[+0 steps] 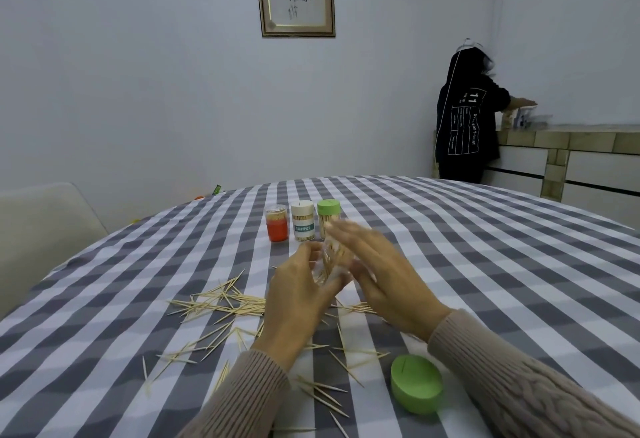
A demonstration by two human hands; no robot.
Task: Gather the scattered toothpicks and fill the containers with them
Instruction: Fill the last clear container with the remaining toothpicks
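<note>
holding a clear jar (334, 257) of toothpicks over the table (485, 247), left hand (298, 295) fingers curled round it, right hand (377, 278) fingers straight against it. loose picks (221, 302) look light, thin, snappable; pinch bundles mid-length.

A clear container (334, 261), tilted and part-filled with toothpicks, sits between both hands. Loose toothpicks (221, 302) lie scattered left of and beneath the hands. Beyond them stand three upright containers: red (276, 223), white-labelled (303, 221), green-lidded (329, 211). A green lid (416, 384) lies near the right wrist.
</note>
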